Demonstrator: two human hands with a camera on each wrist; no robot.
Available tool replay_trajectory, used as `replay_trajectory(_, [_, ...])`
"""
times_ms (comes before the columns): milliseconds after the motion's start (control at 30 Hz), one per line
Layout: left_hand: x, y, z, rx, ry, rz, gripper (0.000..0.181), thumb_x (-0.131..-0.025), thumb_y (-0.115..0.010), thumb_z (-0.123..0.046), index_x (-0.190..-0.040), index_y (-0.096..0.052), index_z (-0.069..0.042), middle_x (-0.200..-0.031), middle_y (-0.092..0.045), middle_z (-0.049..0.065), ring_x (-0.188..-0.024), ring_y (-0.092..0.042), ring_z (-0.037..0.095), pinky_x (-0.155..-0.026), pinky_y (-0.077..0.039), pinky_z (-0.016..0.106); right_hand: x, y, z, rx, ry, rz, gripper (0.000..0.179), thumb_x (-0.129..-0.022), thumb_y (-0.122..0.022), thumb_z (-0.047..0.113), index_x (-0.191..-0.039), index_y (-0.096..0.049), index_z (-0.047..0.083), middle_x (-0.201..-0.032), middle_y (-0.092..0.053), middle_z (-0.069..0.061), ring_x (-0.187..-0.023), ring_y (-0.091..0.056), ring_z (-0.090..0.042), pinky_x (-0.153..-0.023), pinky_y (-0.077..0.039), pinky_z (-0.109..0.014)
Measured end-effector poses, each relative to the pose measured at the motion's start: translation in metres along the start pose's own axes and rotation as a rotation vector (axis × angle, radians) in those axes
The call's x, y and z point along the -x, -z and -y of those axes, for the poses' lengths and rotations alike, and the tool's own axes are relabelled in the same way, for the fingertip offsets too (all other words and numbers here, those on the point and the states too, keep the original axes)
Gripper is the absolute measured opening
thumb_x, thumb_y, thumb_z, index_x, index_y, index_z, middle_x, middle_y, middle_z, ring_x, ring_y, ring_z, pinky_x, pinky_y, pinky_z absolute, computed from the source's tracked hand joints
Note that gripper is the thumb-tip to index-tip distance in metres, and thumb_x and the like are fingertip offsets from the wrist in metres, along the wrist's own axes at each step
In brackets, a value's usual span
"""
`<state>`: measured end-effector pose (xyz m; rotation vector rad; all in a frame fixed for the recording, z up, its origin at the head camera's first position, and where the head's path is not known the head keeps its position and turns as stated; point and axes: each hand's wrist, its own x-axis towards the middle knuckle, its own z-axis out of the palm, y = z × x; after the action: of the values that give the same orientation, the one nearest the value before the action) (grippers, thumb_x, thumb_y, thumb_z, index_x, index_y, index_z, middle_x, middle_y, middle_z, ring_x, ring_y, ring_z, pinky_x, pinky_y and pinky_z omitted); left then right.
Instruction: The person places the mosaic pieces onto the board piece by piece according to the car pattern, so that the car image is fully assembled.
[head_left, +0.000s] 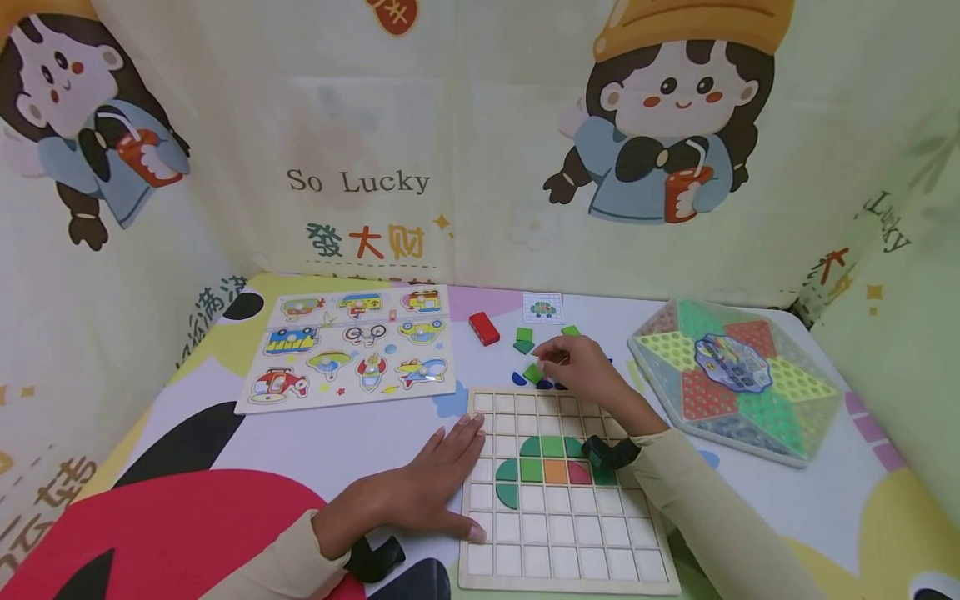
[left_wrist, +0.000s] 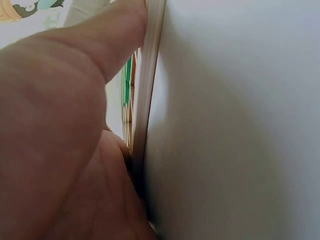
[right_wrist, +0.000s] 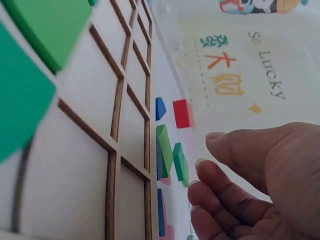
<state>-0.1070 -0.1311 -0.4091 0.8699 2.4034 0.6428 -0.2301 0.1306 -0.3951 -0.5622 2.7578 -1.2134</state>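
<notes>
My left hand [head_left: 423, 492] rests flat with fingers spread at the left edge of a wooden grid board [head_left: 502, 562]. In the left wrist view the thumb [left_wrist: 117, 40] lies along the board's side. Set in the grid are several green pieces, an orange square [head_left: 556, 472] and a red piece [head_left: 578, 473]. Above the far edge hovers my right hand [head_left: 588, 371], fingers loosely bent. Its thumb [right_wrist: 240, 145] and fingertips are apart in the right wrist view, with nothing between them. Closest to it lie a green square [head_left: 533, 373] and blue rounded pieces [head_left: 519, 378].
Beyond the board are more green pieces [head_left: 524, 334], a red block [head_left: 483, 328] and a small card [head_left: 543, 307] with a picture on a grid. A vehicle peg puzzle [head_left: 348, 354] lies at left, a hexagonal game box [head_left: 738, 379] at right. A printed curtain [head_left: 487, 217] hangs behind.
</notes>
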Motion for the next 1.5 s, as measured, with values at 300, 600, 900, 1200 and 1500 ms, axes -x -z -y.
replay_trajectory(300, [0.0, -0.001, 0.0, 0.009, -0.007, 0.008, 0.112, -0.08, -0.066, -0.063, -0.157, -0.006, -0.007, -0.163, 0.01, 0.002, -0.146, 0.013, 0.02, -0.115, 0.004, 0.052, -0.01, -0.005, -0.006, 0.027, -0.032, 0.066, 0.02, -0.09, -0.069, 0.006, -0.109, -0.072, 0.002, -0.102, -0.068, -0.008, -0.091, -0.062, -0.022, -0.08, -0.053, -0.036])
replay_trajectory(600, [0.0, 0.001, 0.0, 0.018, 0.006, 0.014, 0.112, -0.08, -0.067, -0.062, -0.157, -0.007, -0.008, -0.163, 0.009, 0.002, -0.146, 0.013, 0.02, -0.115, 0.004, 0.051, -0.016, -0.01, -0.009, 0.069, -0.074, 0.108, 0.023, -0.088, -0.071, 0.007, -0.111, -0.072, 0.004, -0.1, -0.064, -0.007, -0.09, -0.057, -0.021, -0.081, -0.051, -0.036])
replay_trajectory(900, [0.001, 0.001, -0.001, 0.024, 0.017, 0.011, 0.111, -0.079, -0.068, -0.062, -0.157, -0.008, -0.009, -0.163, 0.008, 0.001, -0.147, 0.013, 0.02, -0.115, 0.004, 0.051, -0.018, -0.011, -0.002, 0.119, -0.135, 0.151, 0.019, -0.09, -0.07, 0.011, -0.107, -0.073, 0.005, -0.094, -0.062, -0.004, -0.086, -0.053, -0.021, -0.076, -0.048, -0.034])
replay_trajectory(1200, [0.001, 0.002, -0.001, 0.024, -0.003, 0.014, 0.111, -0.08, -0.067, -0.062, -0.157, -0.007, -0.008, -0.163, 0.01, 0.001, -0.146, 0.013, 0.02, -0.115, 0.004, 0.052, -0.017, -0.007, 0.002, 0.156, -0.184, 0.147, 0.019, -0.089, -0.072, 0.015, -0.105, -0.069, 0.006, -0.095, -0.064, -0.004, -0.089, -0.057, -0.02, -0.082, -0.05, -0.037])
replay_trajectory(1500, [0.001, 0.001, 0.0, 0.021, -0.003, 0.014, 0.111, -0.08, -0.067, -0.062, -0.157, -0.008, -0.008, -0.163, 0.01, 0.002, -0.146, 0.014, 0.019, -0.115, 0.005, 0.051, -0.017, -0.007, -0.001, 0.131, -0.153, 0.126, 0.013, -0.087, -0.073, 0.013, -0.095, -0.065, 0.006, -0.088, -0.063, -0.003, -0.084, -0.057, -0.02, -0.077, -0.049, -0.036])
